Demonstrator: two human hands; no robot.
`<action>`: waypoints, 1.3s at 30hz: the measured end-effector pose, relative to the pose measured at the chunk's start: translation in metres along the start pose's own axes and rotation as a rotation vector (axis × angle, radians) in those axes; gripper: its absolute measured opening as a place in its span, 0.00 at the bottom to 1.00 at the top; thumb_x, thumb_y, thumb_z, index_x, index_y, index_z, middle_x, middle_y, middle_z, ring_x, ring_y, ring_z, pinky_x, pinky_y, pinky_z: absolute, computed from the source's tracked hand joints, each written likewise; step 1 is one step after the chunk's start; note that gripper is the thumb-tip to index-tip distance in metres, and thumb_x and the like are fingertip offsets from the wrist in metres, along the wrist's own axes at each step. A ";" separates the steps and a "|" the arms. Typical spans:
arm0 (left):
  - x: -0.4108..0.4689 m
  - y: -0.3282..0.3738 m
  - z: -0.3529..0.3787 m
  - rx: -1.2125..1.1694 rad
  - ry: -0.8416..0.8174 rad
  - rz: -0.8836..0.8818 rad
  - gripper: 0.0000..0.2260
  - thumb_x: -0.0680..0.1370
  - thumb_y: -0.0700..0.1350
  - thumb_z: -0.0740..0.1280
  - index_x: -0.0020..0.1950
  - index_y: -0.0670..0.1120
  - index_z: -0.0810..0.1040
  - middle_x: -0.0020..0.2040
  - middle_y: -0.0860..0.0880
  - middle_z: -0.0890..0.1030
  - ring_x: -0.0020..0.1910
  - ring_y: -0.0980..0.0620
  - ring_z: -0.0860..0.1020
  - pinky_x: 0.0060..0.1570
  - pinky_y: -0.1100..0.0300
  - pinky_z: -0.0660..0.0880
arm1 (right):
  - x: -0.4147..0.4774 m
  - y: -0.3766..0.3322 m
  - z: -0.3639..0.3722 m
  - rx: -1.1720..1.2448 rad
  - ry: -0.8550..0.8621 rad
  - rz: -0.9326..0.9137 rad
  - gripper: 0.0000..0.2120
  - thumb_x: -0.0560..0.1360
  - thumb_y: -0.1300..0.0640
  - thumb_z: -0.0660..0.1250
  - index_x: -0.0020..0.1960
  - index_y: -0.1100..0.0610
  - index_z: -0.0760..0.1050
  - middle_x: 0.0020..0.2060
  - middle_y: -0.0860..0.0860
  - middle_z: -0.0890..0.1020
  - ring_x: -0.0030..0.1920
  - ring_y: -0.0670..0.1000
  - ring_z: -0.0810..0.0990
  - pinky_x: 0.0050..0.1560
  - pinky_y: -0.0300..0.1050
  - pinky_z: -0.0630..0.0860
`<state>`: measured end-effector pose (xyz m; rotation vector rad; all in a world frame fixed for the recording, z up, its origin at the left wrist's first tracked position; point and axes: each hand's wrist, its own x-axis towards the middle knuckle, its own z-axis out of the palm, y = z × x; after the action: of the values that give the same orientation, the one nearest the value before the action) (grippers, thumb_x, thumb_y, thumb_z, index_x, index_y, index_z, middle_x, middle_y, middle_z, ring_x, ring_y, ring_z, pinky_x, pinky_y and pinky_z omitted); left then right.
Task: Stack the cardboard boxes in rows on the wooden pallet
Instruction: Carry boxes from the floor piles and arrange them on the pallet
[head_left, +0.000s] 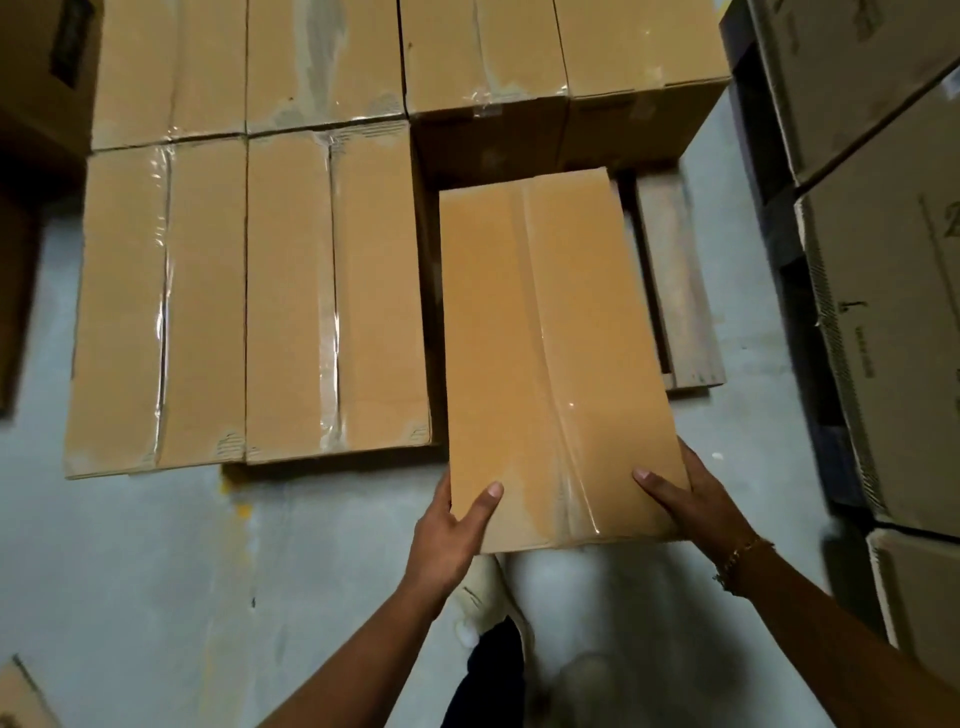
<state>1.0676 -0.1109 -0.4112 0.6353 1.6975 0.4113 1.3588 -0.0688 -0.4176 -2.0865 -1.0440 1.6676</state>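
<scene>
Tan cardboard box (556, 353), long and tape-sealed, is held over the bare front-right corner of the slatted wooden pallet (675, 291), its near end past the pallet's front edge. The left hand (457, 525) and right hand (691, 504) each clasp a near corner, thumbs on top. Held only there, the far end may dip, snag the stacked tan boxes (249, 296) on the pallet's left, and land skewed.

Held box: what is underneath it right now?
Bare wooden pallet boards show just right of the held box. Its near end, gripped by the left hand and right hand, overhangs the floor. Whether it rests on the boards is hidden by the box itself.
</scene>
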 end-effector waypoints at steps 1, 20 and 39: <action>0.003 -0.002 0.002 -0.009 -0.001 -0.017 0.33 0.74 0.69 0.67 0.76 0.64 0.64 0.64 0.58 0.79 0.60 0.55 0.79 0.64 0.47 0.77 | 0.006 0.007 0.000 -0.010 -0.023 0.012 0.34 0.70 0.33 0.71 0.72 0.38 0.63 0.60 0.42 0.77 0.59 0.49 0.77 0.58 0.54 0.79; 0.029 -0.057 0.008 0.200 0.098 0.084 0.66 0.54 0.66 0.85 0.80 0.60 0.45 0.74 0.57 0.67 0.72 0.52 0.69 0.70 0.43 0.71 | 0.037 0.047 0.032 -0.070 -0.183 -0.095 0.58 0.59 0.52 0.84 0.78 0.44 0.51 0.61 0.35 0.70 0.58 0.42 0.75 0.58 0.41 0.74; 0.059 -0.061 -0.003 1.081 0.336 0.319 0.57 0.64 0.68 0.75 0.82 0.45 0.48 0.79 0.44 0.55 0.76 0.42 0.57 0.70 0.44 0.62 | 0.058 0.057 0.046 -0.392 -0.028 -0.223 0.59 0.64 0.58 0.82 0.81 0.47 0.44 0.70 0.52 0.72 0.62 0.57 0.76 0.53 0.46 0.75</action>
<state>1.0449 -0.1229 -0.4920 1.7045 2.0872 -0.2550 1.3411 -0.0797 -0.5090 -2.0722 -1.6580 1.4802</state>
